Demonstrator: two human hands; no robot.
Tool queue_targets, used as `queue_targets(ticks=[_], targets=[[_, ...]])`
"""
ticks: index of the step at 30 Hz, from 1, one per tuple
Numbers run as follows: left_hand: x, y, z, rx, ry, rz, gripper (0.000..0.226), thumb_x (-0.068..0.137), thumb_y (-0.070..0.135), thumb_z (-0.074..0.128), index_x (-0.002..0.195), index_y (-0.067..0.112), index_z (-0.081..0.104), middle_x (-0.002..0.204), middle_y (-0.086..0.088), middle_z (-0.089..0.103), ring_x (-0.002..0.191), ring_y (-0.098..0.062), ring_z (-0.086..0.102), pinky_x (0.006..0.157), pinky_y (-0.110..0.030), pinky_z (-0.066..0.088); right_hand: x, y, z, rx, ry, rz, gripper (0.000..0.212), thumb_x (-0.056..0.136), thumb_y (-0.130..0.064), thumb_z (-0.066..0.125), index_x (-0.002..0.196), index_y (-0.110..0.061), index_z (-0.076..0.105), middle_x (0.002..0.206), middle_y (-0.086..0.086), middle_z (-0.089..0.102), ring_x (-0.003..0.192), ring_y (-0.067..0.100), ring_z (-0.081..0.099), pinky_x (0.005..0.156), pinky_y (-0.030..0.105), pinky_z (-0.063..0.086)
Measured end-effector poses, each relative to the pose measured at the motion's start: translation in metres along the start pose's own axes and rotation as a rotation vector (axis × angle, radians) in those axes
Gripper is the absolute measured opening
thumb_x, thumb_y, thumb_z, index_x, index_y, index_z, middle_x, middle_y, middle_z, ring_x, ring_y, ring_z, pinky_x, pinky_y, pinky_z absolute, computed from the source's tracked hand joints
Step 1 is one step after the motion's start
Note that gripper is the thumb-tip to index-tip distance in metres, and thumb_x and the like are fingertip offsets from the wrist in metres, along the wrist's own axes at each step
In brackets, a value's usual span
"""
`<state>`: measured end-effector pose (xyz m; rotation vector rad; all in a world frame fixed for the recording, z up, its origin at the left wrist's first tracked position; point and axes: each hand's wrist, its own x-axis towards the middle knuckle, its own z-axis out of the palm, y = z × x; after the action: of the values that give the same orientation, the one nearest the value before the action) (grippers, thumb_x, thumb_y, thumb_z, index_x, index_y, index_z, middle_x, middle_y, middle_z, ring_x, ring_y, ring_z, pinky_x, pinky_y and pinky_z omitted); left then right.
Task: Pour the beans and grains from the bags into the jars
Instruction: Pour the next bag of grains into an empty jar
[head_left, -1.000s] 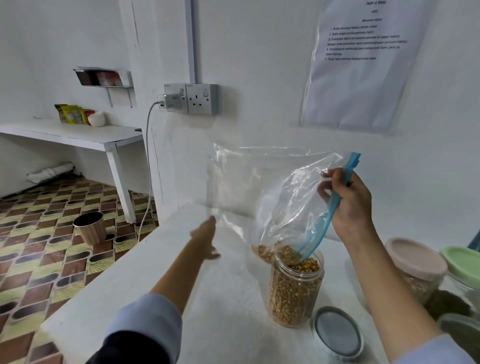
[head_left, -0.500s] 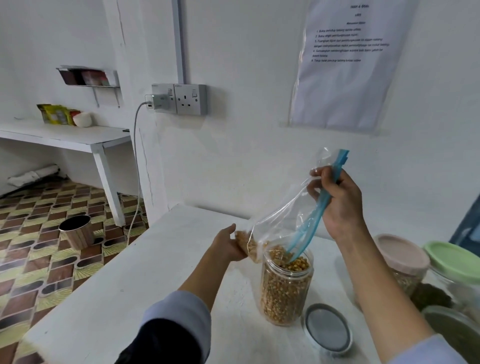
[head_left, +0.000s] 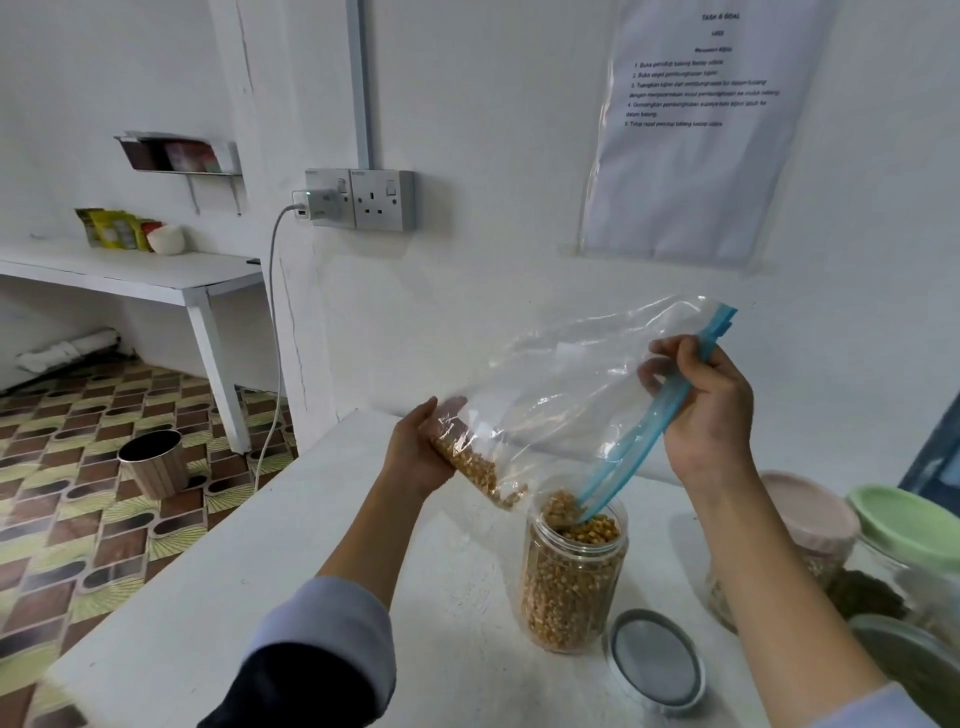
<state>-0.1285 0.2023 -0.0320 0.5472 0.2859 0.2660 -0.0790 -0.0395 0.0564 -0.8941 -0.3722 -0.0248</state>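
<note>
White table (head_left: 260, 597) | crinkled clear bag (head_left: 561, 395) gripped by left hand (head_left: 421, 457), right hand (head_left: 711, 415) | kernels tipped into round jar (head_left: 571, 577)

Wall notice (head_left: 691, 130): text too small to read, top cut off. Green-lidded jar (head_left: 914, 530): cut by right edge. Left hand (head_left: 415, 452): fingertips blurred behind the bag (head_left: 561, 395).

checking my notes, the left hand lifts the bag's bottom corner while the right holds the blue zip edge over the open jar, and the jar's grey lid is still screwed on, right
Not quite. The head view shows the round grey metal lid lying off on the white table beside the clear plastic jar of yellow kernels. The rest holds: left hand lifts the clear plastic bag, right hand grips its blue zip edge.
</note>
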Motion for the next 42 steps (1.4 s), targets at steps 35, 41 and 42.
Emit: queue_targets(ticks=[35, 41, 42], targets=[[-0.012, -0.002, -0.024, -0.632, -0.062, 0.232, 0.058, 0.059, 0.032, 0.086, 0.103, 0.005, 0.059, 0.118, -0.019, 0.064, 0.109, -0.032, 0.061, 0.106, -0.04, 0.04, -0.009, -0.004, 0.014, -0.262, 0.271, -0.134, 0.021, 0.095, -0.014, 0.055, 0.078, -0.017, 0.066, 0.064, -0.009, 0.068, 0.054, 0.007, 0.061, 0.082, 0.034, 0.055], [-0.015, 0.018, -0.03, -0.481, -0.121, 0.29, 0.08, 0.068, 0.056, 0.063, 0.127, 0.004, 0.046, 0.126, -0.014, 0.061, 0.115, -0.026, 0.06, 0.096, -0.038, 0.043, -0.008, -0.004, 0.011, -0.276, 0.254, -0.138, 0.02, 0.095, -0.015, 0.055, 0.079, -0.017, 0.067, 0.067, -0.008, 0.069, 0.057, 0.009, 0.062, 0.085, 0.037, 0.055], [-0.014, 0.024, -0.029, -0.424, -0.089, 0.302, 0.072, 0.074, 0.056, 0.058, 0.126, 0.007, 0.048, 0.125, -0.011, 0.062, 0.114, -0.024, 0.06, 0.092, -0.038, 0.043, -0.007, -0.003, 0.011, -0.28, 0.252, -0.14, 0.02, 0.095, -0.015, 0.055, 0.079, -0.017, 0.067, 0.067, -0.008, 0.069, 0.057, 0.009, 0.062, 0.084, 0.036, 0.055]])
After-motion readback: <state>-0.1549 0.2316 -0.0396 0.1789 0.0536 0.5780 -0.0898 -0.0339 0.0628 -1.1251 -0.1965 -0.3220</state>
